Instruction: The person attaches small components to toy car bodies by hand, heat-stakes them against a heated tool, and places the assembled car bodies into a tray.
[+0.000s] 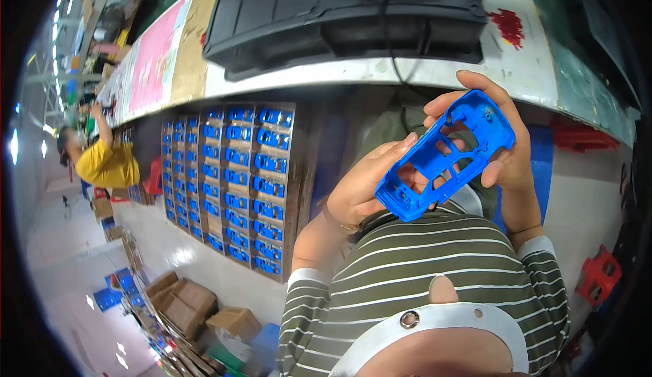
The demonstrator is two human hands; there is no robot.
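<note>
A blue plastic toy car body (pixel 443 157) is held up in front of me, its hollow inside and window openings facing the camera. My left hand (pixel 370 176) grips its lower left end, the thumb lying along the edge. Around the upper right end my right hand (pixel 513 129) is curled, with fingers at the far rim and the thumb at the near side. Part of the fingers of both hands is hidden behind the shell. To the left, a segmented cardboard tray (pixel 288 173) bears rows of similar blue car bodies (pixel 270 162).
A white worktable (pixel 305 76) runs across ahead, with a black plastic crate (pixel 339 24) and a red smear (pixel 506 28) on it. A dark cable (pixel 390 44) hangs over the crate. Boxes (pixel 234 321) stand at lower left, a red stool (pixel 598 275) at right. A person in yellow (pixel 109 163) works far left.
</note>
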